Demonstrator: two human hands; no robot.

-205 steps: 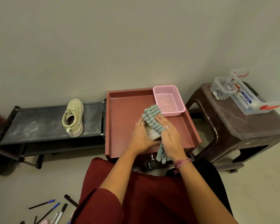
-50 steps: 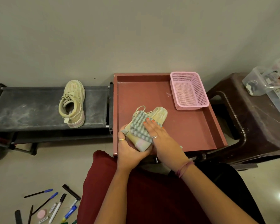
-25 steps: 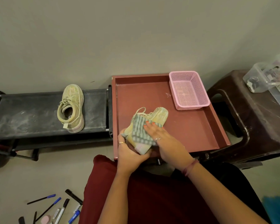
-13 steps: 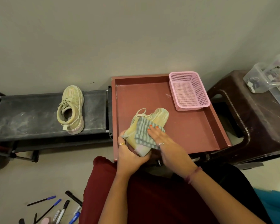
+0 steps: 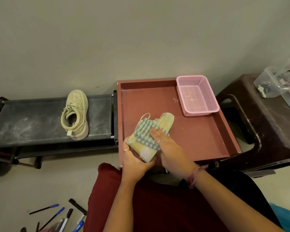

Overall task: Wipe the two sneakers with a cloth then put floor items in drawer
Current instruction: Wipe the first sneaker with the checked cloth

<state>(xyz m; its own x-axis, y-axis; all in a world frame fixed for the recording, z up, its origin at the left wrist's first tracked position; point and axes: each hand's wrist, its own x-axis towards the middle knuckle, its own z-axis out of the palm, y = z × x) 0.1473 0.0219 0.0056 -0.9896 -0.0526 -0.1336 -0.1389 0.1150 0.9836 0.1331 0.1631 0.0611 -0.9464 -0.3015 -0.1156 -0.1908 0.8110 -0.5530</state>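
Observation:
My left hand [image 5: 135,162] grips the heel of a pale yellow-green sneaker [image 5: 166,120] held over the front of the open reddish drawer [image 5: 199,139]. With straight fingers, my right hand [image 5: 170,151] presses a green-and-white checked cloth [image 5: 143,133] flat against the sneaker's side. The other sneaker [image 5: 75,114] lies on the dusty black rack [image 5: 32,121] to the left. Several pens and markers [image 5: 57,218] are scattered on the floor at the lower left.
A pink mesh basket [image 5: 197,96] sits in the drawer's back right corner. A dark brown plastic stool [image 5: 266,124] stands to the right, carrying clear plastic containers [image 5: 274,86]. A dark red cushion [image 5: 141,206] lies under my arms. The wall is close behind.
My right hand slid the cloth back and forth along the sneaker's side. Eight seconds ago the sneaker stood more upright under the cloth. The view has shifted slightly.

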